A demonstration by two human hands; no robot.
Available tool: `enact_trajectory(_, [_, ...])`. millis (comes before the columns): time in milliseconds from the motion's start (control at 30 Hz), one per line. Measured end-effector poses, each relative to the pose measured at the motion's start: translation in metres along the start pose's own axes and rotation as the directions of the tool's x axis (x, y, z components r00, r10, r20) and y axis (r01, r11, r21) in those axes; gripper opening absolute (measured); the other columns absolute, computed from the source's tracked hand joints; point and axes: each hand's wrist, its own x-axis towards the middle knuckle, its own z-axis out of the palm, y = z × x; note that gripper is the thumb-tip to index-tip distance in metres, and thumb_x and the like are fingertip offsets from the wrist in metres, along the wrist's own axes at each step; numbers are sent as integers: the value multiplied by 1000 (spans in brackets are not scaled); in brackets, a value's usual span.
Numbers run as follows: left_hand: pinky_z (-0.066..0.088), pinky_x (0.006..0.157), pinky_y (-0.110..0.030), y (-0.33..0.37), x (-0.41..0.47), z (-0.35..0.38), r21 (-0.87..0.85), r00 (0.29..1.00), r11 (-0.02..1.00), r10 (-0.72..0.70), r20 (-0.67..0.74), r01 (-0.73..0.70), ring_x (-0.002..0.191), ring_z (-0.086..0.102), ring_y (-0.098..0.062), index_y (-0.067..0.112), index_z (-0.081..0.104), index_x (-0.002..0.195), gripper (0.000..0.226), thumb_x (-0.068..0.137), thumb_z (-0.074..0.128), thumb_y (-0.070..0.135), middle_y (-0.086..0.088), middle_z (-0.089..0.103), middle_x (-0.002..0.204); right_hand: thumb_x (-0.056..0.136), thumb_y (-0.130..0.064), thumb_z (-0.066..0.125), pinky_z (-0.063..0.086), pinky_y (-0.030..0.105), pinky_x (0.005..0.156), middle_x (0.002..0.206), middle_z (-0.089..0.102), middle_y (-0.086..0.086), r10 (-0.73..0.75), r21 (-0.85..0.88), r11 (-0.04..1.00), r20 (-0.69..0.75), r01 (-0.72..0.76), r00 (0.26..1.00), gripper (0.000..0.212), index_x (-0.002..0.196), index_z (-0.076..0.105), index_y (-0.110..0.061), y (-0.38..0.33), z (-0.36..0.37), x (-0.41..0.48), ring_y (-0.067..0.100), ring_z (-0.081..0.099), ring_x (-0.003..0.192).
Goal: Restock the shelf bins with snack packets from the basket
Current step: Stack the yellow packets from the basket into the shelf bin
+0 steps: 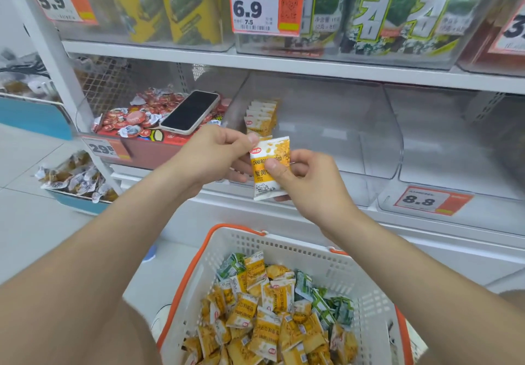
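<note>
Far left, middle shelf: tray of red-lidded cups, with a phone lying face up on top, tilted.

Left hand: fingers curled, thumb and forefinger pinching the top left corner of a yellow snack packet. The other fingers are tucked behind the packet.

Packet: upright, print facing the camera, held in front of the clear bin's front lip and above the basket. It touches neither.

Right hand: grasping the same packet lower down, thumb flat on the front face and fingers curled behind. Both hands are closed on it.

Clear bin: a short row of matching packets stands on edge at its left wall. The rest of the bin floor to the right is open. The front wall is low and curved, with free space above it under the upper shelf.

Next bin to the right: clear, with a price tag reading 8.8 on its front.

Below: the basket has white walls and an orange rim, and holds loose packets, mostly yellow, with some green at the right side.
</note>
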Motion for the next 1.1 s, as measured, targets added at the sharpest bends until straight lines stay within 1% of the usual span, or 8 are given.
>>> enact_trajectory(133, [58,53,-31,-1,10,-8,178,975,981,112,-194,-77,66,75,-15,13,77,92,32,107,57,34,-4,78,81,94,-26,75,64,45,72,86,79,4,-24,14,1000,-51,25,998,14,104,72,-16,-5,1,10,23,76,81])
enact_trajectory(233, [57,74,-42,-14,26,-22,662,853,742,411,-322,-107,81,71,-21,26,72,92,21,103,57,35,7,73,89,90,-35,78,60,36,74,83,78,-5,-146,-125,985,-206,122,968,15,97,72,-23,-4,-5,27,14,74,78])
enact_trajectory(300, [54,79,-49,-20,32,-28,777,830,628,458,-320,-47,91,63,-29,29,64,105,8,99,59,32,4,63,104,87,-33,80,58,33,74,83,77,-7,-189,-196,971,-272,138,944,18,99,71,-23,-4,-12,44,11,72,77])
enact_trajectory(567, [41,67,-45,-27,51,-25,765,915,644,312,-257,-5,82,51,-36,14,41,126,37,95,61,15,-12,42,121,68,-31,96,63,48,75,78,76,12,223,-306,918,-131,-253,966,41,70,63,-9,17,6,133,29,76,78])
enact_trajectory(633, [36,68,-42,-26,52,-25,766,917,643,310,-250,-8,87,48,-34,14,40,127,40,93,61,12,-12,45,121,64,-34,98,61,37,65,77,73,9,284,-387,873,-90,-297,954,44,73,62,-11,19,17,146,26,72,72])
enact_trajectory(767, [34,69,-41,-23,53,-24,762,917,648,306,-254,-6,86,43,-32,14,38,121,41,90,65,14,-13,48,122,57,-44,100,44,28,60,96,68,5,354,-528,775,-90,-346,931,71,105,60,-9,22,34,162,22,63,83])
enact_trajectory(967, [34,69,-40,-22,57,-27,747,912,664,321,-256,-24,84,41,-30,14,37,116,38,90,64,14,-13,49,121,52,-28,103,61,34,61,93,74,8,388,-544,755,-79,-366,918,67,103,63,-9,18,45,173,22,73,77])
enact_trajectory(1100, [33,68,-39,-23,59,-26,758,901,651,351,-253,-41,82,42,-30,16,34,112,37,90,63,14,-12,49,117,45,-28,102,62,33,55,91,70,6,261,-524,790,-184,-320,947,64,94,65,-10,18,51,176,23,73,80])
